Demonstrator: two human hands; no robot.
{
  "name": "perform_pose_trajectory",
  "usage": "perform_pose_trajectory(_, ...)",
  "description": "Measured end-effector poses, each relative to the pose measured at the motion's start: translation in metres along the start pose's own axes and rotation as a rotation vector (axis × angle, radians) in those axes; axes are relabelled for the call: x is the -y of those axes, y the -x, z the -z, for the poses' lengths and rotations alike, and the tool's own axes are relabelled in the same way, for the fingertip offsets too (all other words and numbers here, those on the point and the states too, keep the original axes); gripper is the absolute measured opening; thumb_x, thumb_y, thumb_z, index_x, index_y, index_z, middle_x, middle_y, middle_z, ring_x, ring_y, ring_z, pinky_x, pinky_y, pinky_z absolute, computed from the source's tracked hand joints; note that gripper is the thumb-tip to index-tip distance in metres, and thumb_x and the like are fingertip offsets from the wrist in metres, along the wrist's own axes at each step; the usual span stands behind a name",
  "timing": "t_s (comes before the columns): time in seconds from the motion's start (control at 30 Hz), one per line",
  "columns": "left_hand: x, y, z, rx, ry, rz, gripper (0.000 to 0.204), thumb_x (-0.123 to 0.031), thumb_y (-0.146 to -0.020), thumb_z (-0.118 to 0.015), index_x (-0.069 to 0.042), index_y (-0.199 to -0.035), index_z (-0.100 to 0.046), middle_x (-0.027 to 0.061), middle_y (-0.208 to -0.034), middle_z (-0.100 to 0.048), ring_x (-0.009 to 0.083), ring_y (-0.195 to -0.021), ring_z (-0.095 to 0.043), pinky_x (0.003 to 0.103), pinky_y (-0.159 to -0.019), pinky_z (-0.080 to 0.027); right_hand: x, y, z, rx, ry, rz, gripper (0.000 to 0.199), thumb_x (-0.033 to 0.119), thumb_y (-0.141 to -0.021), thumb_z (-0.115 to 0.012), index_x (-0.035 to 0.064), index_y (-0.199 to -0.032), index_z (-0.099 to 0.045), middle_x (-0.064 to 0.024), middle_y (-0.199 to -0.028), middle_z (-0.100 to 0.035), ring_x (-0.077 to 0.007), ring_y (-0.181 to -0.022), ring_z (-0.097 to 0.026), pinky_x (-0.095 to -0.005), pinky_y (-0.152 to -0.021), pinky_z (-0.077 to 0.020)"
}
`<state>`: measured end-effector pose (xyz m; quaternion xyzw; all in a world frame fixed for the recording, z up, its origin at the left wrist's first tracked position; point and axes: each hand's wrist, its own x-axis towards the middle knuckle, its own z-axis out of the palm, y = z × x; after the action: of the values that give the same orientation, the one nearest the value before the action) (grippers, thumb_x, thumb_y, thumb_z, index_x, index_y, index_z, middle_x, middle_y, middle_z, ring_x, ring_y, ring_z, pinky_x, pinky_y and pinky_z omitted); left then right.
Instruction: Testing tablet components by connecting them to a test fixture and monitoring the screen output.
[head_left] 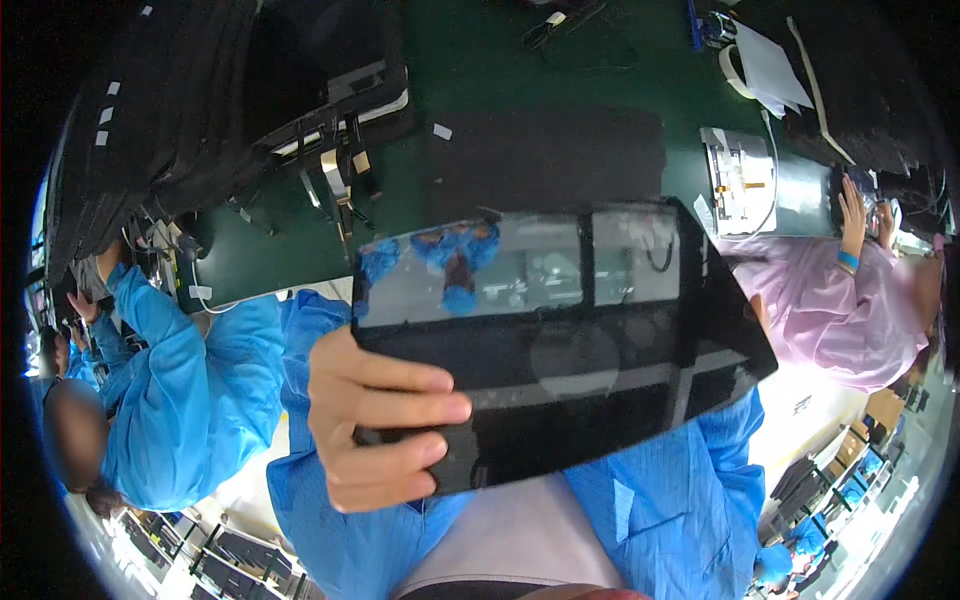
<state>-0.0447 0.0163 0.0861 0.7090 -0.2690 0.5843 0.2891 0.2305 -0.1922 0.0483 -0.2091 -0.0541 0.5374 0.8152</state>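
A glossy black display panel [540, 400] is raised in front of my body, tilted, its face mirroring lights and blue-clad figures. My left hand [385, 420] grips the left end, the fingers spread over the front surface. At the opposite edge only a sliver of my right hand [758, 312] shows; the rest is hidden behind the panel. Beyond the panel a dark mat [545, 150] lies on the green table [480, 60].
At left, thin strips with flat cables [335, 180] lie near stacked black panels [330, 60]. A white fixture [740, 185], a tape roll [735, 72] and paper sheets [768, 65] are at right. Co-workers in blue [190, 400] and pink [830, 310] sit on either side.
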Motion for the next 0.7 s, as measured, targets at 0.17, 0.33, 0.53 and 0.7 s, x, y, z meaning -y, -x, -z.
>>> perform_pose_trajectory(0.17, 0.002, 0.023, 0.019, 0.291, -0.425, 0.106, 0.023, -0.007, -0.075, -0.06, -0.006, -0.096, -0.051, 0.0152, -0.092, -0.059, 0.0294, -0.075, -0.065, 0.04, -0.066, -0.059, 0.0, -0.047, 0.012, -0.054, 0.106, -0.012, 0.054, 0.031, -0.076, -0.056, -0.0024, -0.119, -0.052, -0.0186, -0.114, -0.058, -0.0319, -0.102, -0.057, -0.0421, -0.091, -0.0452)
perform_pose_trajectory(0.33, 0.012, 0.079, 0.027, 0.636, -0.658, 0.187, 0.027, -0.008, -0.077, -0.061, -0.009, -0.102, -0.05, 0.0132, -0.107, -0.055, 0.0298, -0.097, -0.061, 0.037, -0.085, -0.055, -0.003, -0.091, 0.021, -0.044, 0.193, -0.188, 0.058, 0.023, -0.07, -0.057, -0.003, -0.122, -0.05, -0.0183, -0.113, -0.059, -0.0314, -0.101, -0.059, -0.0398, -0.09, -0.0465)
perform_pose_trajectory(0.53, 0.019, 0.099, 0.02, 0.777, -0.795, 0.355, 0.027, -0.01, -0.078, -0.064, -0.011, -0.102, -0.052, 0.0076, -0.114, -0.052, 0.0252, -0.109, -0.055, 0.033, -0.093, -0.05, -0.011, -0.113, 0.008, -0.151, 0.56, -0.142, 0.064, 0.022, -0.068, -0.054, -0.0033, -0.126, -0.046, -0.0191, -0.119, -0.054, -0.0311, -0.105, -0.055, -0.0394, -0.095, -0.0421)
perform_pose_trajectory(0.7, 0.018, 0.102, 0.014, 0.755, -0.798, 0.61, 0.034, -0.012, -0.072, -0.067, -0.01, -0.103, -0.057, 0.0095, -0.118, -0.054, 0.0254, -0.108, -0.056, 0.033, -0.088, -0.051, -0.002, -0.121, 0.024, -0.261, 1.015, -0.124, 0.044, 0.005, -0.081, -0.055, -0.0018, -0.125, -0.049, -0.0147, -0.114, -0.057, -0.02, -0.104, -0.054, -0.0295, -0.092, -0.0413)
